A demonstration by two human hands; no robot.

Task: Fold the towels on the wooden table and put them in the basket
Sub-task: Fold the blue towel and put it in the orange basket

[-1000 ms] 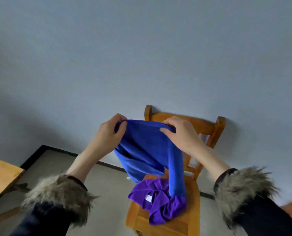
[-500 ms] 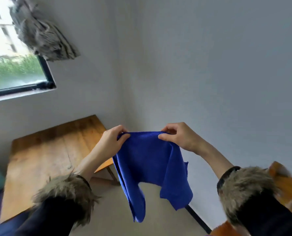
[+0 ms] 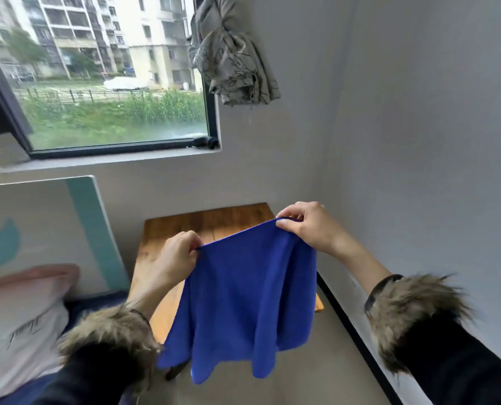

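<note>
towel: blue towel (image 3: 249, 293) unfolded, hanging in air over near edge of wooden table (image 3: 214, 220)
left hand (image 3: 176, 258): fingers pinched shut on left top corner
right hand (image 3: 307, 226): fingers pinched shut on right top corner
basket: not in view
progress: early; no fold made, laying flat, folding, basketing all left

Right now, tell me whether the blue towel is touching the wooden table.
Cannot tell. In the head view the blue towel hangs from both hands, covering part of the wooden table; this single view shows neither gap nor contact.
</note>
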